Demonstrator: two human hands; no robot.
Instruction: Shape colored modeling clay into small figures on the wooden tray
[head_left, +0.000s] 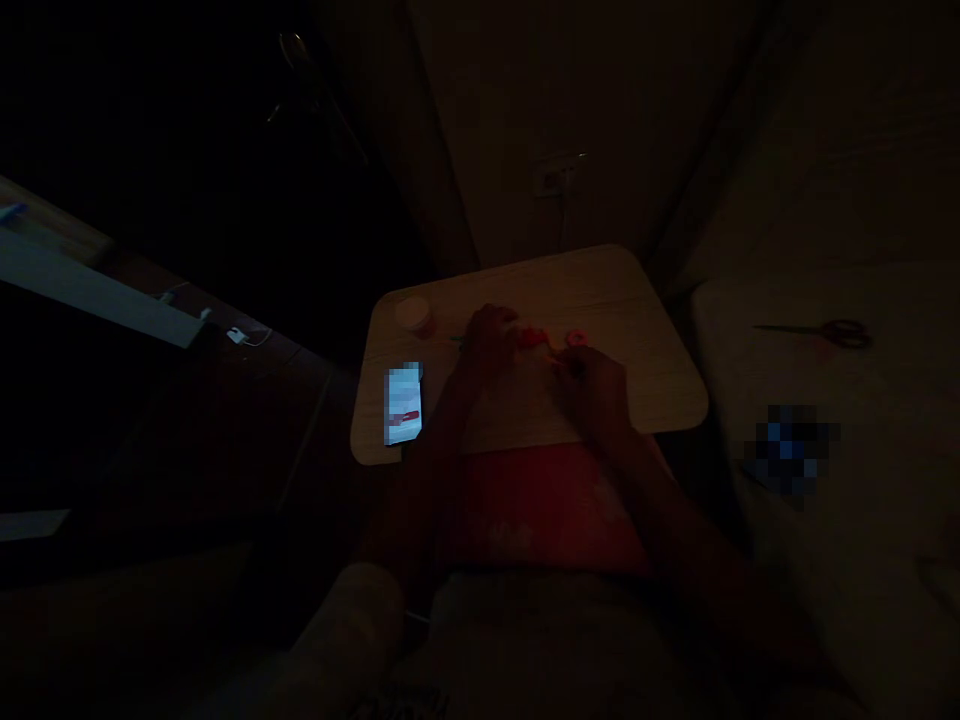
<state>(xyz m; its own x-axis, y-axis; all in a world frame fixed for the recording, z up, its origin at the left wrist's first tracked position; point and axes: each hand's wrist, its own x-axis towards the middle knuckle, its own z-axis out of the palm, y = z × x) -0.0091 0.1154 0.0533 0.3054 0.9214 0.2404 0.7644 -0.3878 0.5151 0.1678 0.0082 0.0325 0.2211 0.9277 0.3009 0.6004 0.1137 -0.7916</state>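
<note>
The scene is very dark. On a small light wooden table lies a small bright red piece, soft-looking, its kind too dim to make out. My left hand rests at its left end, fingers bent and closed on it. At its right end my right hand is closed in a pinch, with a thin yellow-orange bit by the fingertips. What the pinch holds is unclear. Just beyond the right hand sits a small pinkish-red ring-shaped piece. Something small and green shows left of my left hand.
A lit phone lies at the table's left, near my left forearm. Behind it stands a pale round tub. Scissors lie on a pale surface at right, beyond the table edge. A wall socket with a cable is behind the table.
</note>
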